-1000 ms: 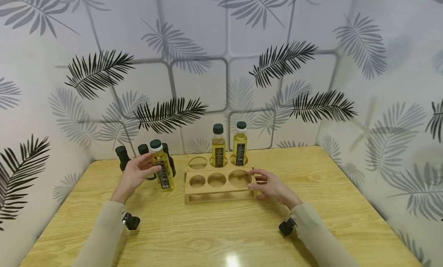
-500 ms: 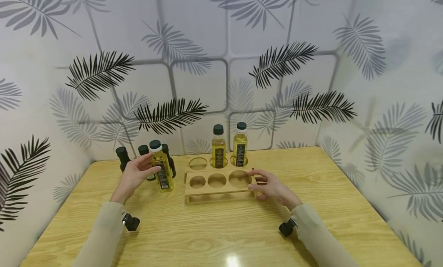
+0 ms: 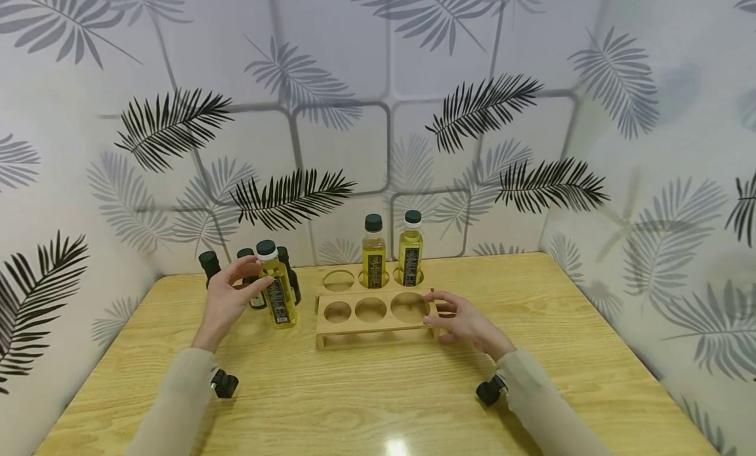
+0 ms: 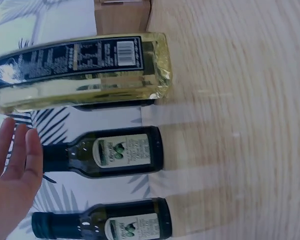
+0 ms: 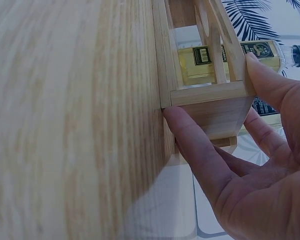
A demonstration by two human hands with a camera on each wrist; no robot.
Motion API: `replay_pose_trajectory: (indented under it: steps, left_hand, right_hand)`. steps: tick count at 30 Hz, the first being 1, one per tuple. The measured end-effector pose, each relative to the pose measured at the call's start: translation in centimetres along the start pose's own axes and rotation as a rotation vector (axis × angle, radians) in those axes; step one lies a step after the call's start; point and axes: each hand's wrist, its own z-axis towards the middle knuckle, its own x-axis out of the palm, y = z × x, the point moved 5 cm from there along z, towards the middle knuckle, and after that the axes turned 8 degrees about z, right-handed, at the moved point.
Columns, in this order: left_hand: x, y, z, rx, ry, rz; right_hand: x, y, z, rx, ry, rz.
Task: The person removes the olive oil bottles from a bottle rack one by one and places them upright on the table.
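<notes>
My left hand has its thumb over the front of a bottle of yellow oil and its fingers at the left side. The bottle has a dark green cap and black label. In the left wrist view, straight fingers lie beside it; the thumb is out of sight. My right hand grips the right end of a two-tier wooden bottle rack, thumb on top and fingers down its side. Two similar oil bottles, left and right, stand in the back row; the other visible holes are unfilled.
Dark bottles with green caps stand behind my left hand, one at the left, one mostly hidden, one at the right. Everything rests on a wood-grain table against a leaf-patterned wall.
My left fingers arch slightly higher and the thumb sits a little higher on the oil bottle. The bottle, the rack and my right hand stay essentially in place.
</notes>
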Motion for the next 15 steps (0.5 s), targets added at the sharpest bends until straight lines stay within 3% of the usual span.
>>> replay_pose_trajectory:
  steps: [8, 12, 15]
  left_hand:
    - [-1.2, -3.8, -1.6, 0.038, -0.234, -0.047]
    - [-1.5, -4.1, -1.9, 0.037, -0.317, -0.115]
    - [-1.4, -3.9, -1.9, 0.045, -0.332, -0.194]
  right_hand:
    - [0.1, 0.0, -0.1, 0.002, 0.001, 0.007]
    - [0.0, 0.0, 0.0, 0.004, 0.005, 0.006]
    - [0.0, 0.1, -0.1, 0.005, 0.002, 0.008]
